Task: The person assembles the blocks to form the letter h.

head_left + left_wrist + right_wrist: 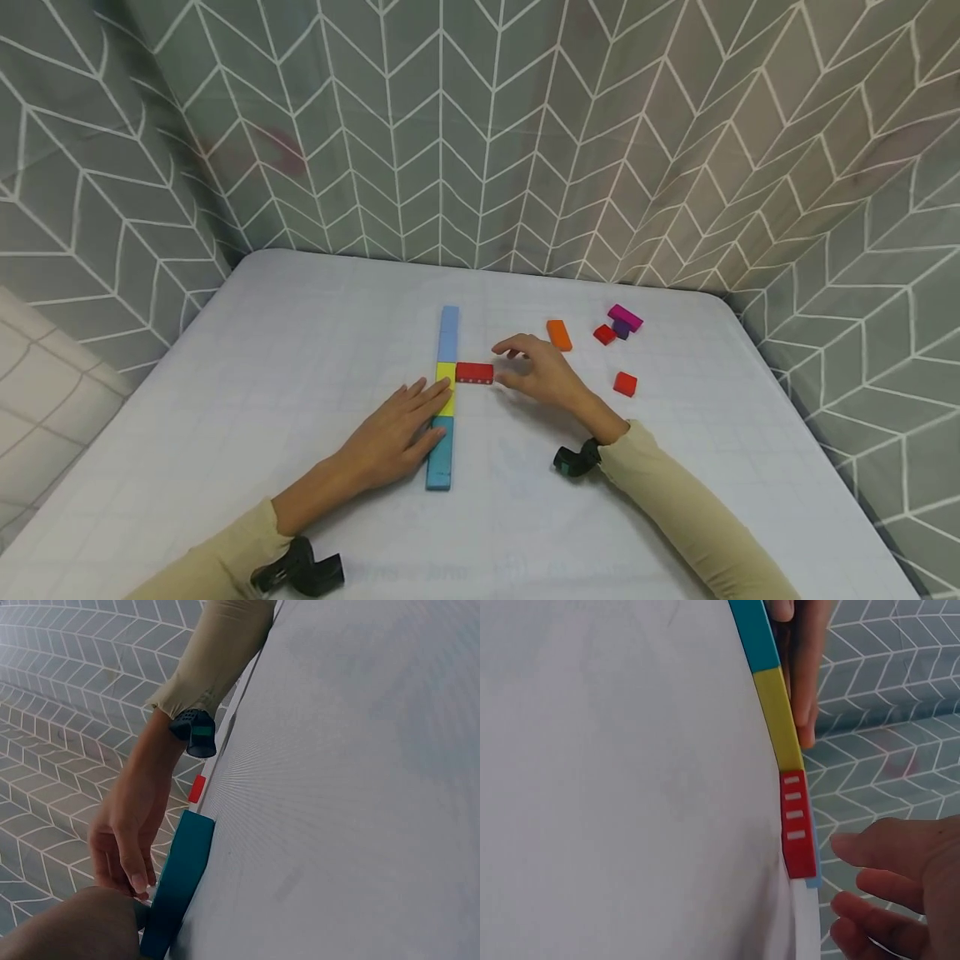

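Note:
A light blue block (447,333), a yellow block (447,408) and a teal block (440,462) lie end to end in a line on the table. Against the right side of this line sits a red block (475,373) with white marks along one face, pointing out sideways. My left hand (390,437) rests with extended fingers on the yellow block, its thumb at the teal one. Just right of the red block, my right hand (543,371) hovers with loosely bent fingers and thumb apart, holding nothing; in the right wrist view a gap separates it from the red block (798,832).
Right of my right hand are an orange block (558,335), a small red block (625,384) and a cluster with a magenta block (625,317), a dark purple block (621,330) and another small red block (604,334). Patterned curtains (480,150) border the white table (300,333).

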{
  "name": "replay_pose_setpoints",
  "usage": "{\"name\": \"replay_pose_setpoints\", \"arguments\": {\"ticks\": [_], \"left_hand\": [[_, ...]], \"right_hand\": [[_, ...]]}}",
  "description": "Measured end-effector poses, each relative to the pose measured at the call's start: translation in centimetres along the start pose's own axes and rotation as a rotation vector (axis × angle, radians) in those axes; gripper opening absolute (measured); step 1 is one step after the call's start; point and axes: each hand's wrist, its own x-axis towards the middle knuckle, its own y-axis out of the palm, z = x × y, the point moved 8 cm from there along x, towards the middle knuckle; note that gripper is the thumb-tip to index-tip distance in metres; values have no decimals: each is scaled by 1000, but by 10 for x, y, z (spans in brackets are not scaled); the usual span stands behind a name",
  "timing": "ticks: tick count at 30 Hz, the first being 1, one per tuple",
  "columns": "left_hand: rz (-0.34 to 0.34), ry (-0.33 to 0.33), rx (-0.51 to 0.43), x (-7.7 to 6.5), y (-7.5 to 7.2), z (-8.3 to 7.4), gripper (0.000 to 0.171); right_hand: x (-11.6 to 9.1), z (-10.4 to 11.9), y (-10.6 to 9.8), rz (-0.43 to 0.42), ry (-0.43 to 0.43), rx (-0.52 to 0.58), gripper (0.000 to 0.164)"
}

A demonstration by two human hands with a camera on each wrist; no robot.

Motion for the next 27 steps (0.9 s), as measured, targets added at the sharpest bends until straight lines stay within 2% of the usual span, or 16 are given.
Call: {"name": "replay_pose_setpoints", "arguments": {"ticks": [4,14,21,27], "left_hand": [[-9,-4,-6,-2,-1,1,62],[-11,5,-41,-1,1,0,60],[-10,4,-29,-3,2,0,60],[-16,4,-19,-3,0,0,61]], "right_hand": [[-4,-5,-13,-43,8,27,38],[-25,-30,-51,-147,78,7,35],[-36,-39,-71,-216,55,-51,34],[-42,-50,-85,-236,93,-93,35]]}}
